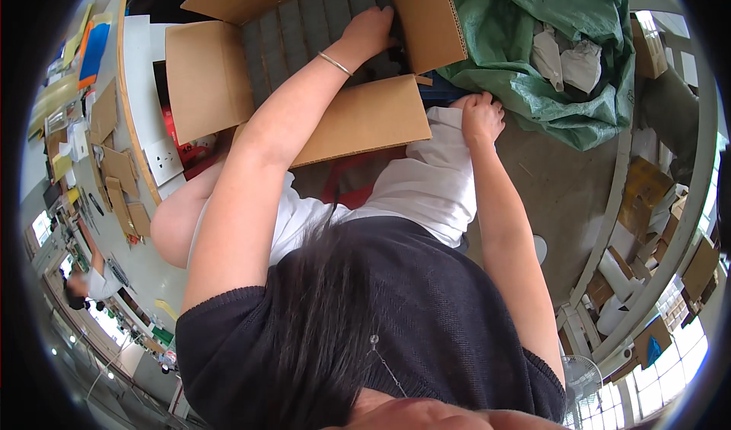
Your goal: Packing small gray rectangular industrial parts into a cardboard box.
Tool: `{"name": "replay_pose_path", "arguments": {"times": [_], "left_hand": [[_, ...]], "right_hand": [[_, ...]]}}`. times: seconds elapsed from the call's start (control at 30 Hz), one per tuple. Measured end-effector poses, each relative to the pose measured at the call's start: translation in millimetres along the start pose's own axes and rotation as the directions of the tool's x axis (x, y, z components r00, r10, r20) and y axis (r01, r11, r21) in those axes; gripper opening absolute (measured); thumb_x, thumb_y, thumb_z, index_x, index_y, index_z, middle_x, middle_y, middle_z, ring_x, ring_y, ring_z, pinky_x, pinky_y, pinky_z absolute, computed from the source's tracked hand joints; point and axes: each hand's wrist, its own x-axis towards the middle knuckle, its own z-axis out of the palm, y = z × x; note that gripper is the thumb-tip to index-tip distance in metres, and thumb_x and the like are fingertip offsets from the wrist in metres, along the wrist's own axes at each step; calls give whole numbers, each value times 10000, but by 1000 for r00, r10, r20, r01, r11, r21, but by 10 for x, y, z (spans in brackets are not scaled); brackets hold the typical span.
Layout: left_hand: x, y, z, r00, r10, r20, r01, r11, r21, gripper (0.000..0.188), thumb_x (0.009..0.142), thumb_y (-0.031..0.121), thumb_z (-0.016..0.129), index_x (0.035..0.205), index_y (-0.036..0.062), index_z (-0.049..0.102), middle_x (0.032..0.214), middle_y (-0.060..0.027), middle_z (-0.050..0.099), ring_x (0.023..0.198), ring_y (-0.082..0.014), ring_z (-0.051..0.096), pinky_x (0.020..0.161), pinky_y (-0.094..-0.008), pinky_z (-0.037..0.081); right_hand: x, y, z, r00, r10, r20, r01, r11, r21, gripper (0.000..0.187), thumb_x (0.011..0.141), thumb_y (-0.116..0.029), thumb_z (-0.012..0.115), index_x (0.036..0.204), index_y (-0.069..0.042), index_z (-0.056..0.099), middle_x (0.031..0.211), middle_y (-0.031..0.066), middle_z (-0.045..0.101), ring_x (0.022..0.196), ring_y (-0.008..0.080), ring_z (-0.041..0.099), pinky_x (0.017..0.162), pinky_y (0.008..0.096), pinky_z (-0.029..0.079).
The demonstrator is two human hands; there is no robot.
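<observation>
Your left hand (371,30) is down inside the open cardboard box (209,80), fingers curled over the grey packs (304,19) stacked in rows; fingertips are hidden, so can't tell if they pinch one. Thin bangle (335,63) sits on that wrist, just behind the fingers. Your right hand (481,116) rests on your white-clad knee (434,179), fingers bent & pressed together, knuckles up. Green woven sack (548,57) lies just beyond those fingers, touching or nearly so; box flap (365,118) btwn the two hands.
</observation>
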Motion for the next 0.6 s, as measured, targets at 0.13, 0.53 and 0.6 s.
{"name": "replay_pose_path", "arguments": {"times": [0.13,0.53,0.6], "left_hand": [[20,-191,-26,998,11,55,-1,982,-188,572,645,238,777,1066,-16,486,953,-222,611,916,-377,585,755,-427,488],[-9,-188,12,991,-136,3,133,964,-230,562,640,201,780,1083,7,494,852,-169,643,858,-348,618,721,-409,487],[23,-191,8,991,-129,23,131,964,-233,569,634,208,784,1080,9,493,864,-171,642,865,-349,617,729,-411,485]], "right_hand": [[-5,-35,-16,1000,-5,-1,5,1000,-5,301,862,-334,429,956,-86,571,989,174,600,932,355,581,742,489,477],[1,-7,-39,999,19,49,-21,999,29,320,861,-345,424,985,-85,563,1018,186,591,965,366,570,779,499,465],[5,1,-34,999,20,51,-21,999,25,321,860,-345,425,988,-85,564,1018,187,590,966,367,569,781,499,465]]}}
